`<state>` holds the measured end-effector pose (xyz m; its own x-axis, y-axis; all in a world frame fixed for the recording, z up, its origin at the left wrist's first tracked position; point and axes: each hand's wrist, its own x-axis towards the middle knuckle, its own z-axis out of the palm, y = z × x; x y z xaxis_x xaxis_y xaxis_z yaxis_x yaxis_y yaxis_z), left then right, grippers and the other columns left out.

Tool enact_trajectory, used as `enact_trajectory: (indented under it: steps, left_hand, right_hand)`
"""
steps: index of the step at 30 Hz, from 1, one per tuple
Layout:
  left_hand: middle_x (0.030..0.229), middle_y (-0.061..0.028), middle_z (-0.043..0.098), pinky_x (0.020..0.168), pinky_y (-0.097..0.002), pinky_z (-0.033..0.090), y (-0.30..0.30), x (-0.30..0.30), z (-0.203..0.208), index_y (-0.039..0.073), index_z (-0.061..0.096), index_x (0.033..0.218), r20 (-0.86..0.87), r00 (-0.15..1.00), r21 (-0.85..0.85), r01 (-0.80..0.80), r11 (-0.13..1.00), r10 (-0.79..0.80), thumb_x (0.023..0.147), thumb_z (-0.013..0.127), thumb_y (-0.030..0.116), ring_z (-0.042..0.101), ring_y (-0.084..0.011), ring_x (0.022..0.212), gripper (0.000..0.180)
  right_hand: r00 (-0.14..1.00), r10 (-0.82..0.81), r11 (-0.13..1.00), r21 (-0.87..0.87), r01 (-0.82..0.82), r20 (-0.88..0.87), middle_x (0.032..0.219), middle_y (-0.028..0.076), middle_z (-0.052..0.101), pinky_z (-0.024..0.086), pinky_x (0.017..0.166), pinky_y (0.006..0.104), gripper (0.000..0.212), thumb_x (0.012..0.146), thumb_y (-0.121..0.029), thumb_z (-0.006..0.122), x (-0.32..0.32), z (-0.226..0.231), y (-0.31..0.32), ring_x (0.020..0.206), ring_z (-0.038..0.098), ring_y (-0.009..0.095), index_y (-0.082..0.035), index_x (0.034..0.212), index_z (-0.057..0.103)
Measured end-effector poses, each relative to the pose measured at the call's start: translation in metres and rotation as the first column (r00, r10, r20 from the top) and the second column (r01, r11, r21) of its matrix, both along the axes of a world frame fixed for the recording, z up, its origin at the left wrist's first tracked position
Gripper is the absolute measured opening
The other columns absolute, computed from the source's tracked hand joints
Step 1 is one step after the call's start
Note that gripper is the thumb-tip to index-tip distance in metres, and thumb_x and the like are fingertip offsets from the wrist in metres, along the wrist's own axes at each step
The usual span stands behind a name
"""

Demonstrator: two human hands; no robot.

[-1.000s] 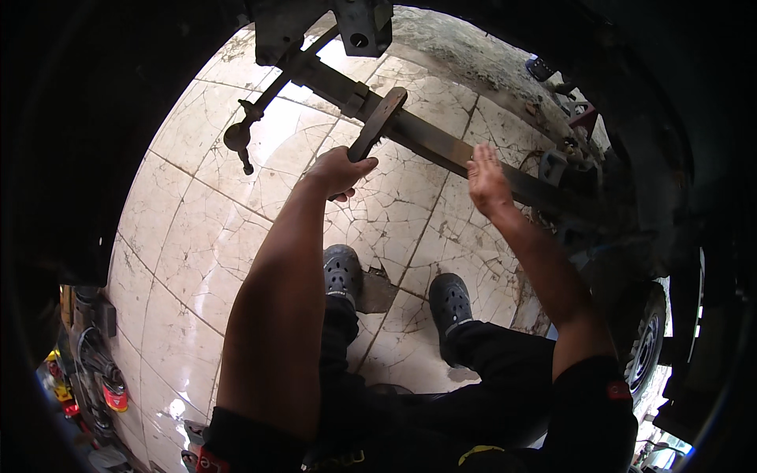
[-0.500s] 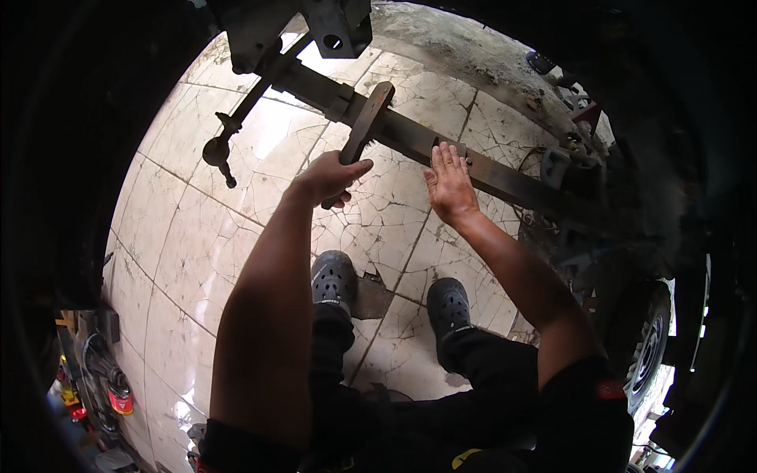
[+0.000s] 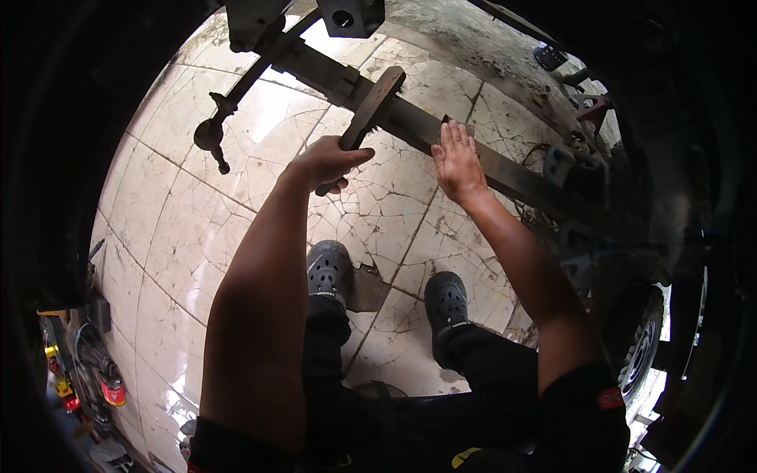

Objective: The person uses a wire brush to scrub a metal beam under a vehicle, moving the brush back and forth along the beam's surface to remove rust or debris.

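A long dark steel beam runs slantwise across the view, from upper left to lower right. My left hand is closed round the near end of a wire brush. The brush has a long, flat wooden body, and its dark bristles show along one edge. Its far end lies across the beam. My right hand is flat, fingers stretched out and close together, with its fingertips over the beam to the right of the brush. Whether the palm presses on the metal, I cannot tell.
A rod with a ball joint sticks out at the beam's left end, below dark brackets. Cracked pale tiles cover the floor. A tyre stands at right, a red stand farther back. A red can and parts lie lower left.
The whole view has shifted a little, so the beam sits higher in it. Both hands and the brush keep nearly the same places along the beam.
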<state>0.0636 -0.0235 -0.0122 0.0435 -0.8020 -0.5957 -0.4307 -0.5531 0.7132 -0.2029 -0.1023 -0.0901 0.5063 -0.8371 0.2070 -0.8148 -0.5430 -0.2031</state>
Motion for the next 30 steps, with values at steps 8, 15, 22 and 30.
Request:
enact_trajectory:
  steps: [8,15,22,30]
  left_hand:
    - [0.072,-0.0056,0.054,0.049,-0.0286,0.050,0.003,0.009,-0.010,0.001,0.059,0.098,0.020,1.000,0.026,-0.024,0.999,0.023,0.084,0.069,0.052,0.060,-0.0145,0.058,0.053]
    - [0.066,-0.0043,0.056,0.046,-0.0284,0.048,0.002,-0.008,-0.005,0.004,0.059,0.102,0.059,0.998,-0.016,-0.019,1.000,0.020,0.085,0.065,0.058,0.060,-0.0141,0.056,0.057]
    - [0.067,-0.0061,0.059,0.048,-0.0291,0.050,0.011,-0.004,0.007,0.004,0.057,0.104,0.155,0.987,-0.024,-0.029,0.999,0.032,0.084,0.059,0.068,0.063,-0.0152,0.060,0.068]
    - [0.069,-0.0076,0.059,0.049,-0.0305,0.051,0.010,-0.001,-0.003,0.004,0.057,0.110,0.174,0.985,-0.036,0.013,0.999,-0.006,0.086,0.057,0.068,0.064,-0.0158,0.061,0.069]
  right_hand:
    - [0.999,0.050,0.997,-0.052,-0.049,0.015,0.152,0.026,0.030,0.017,0.118,0.0498,0.060,0.103,-0.039,0.032,0.004,-0.008,0.034,0.144,0.024,0.040,0.005,0.145,0.033]
    - [0.992,-0.120,0.991,0.057,0.122,-0.042,0.154,0.024,0.027,0.016,0.119,0.0474,0.062,0.103,-0.040,0.032,0.011,0.010,-0.008,0.145,0.022,0.038,0.004,0.147,0.029]
    - [0.989,0.139,0.988,-0.066,-0.142,-0.050,0.153,0.024,0.029,0.021,0.117,0.0484,0.059,0.102,-0.037,0.036,-0.003,-0.001,0.028,0.144,0.024,0.039,0.004,0.146,0.033]
    - [1.000,-0.012,0.997,-0.073,0.012,-0.003,0.154,0.023,0.028,0.018,0.118,0.0468,0.060,0.103,-0.038,0.031,0.019,-0.007,0.023,0.144,0.024,0.038,0.003,0.146,0.032]
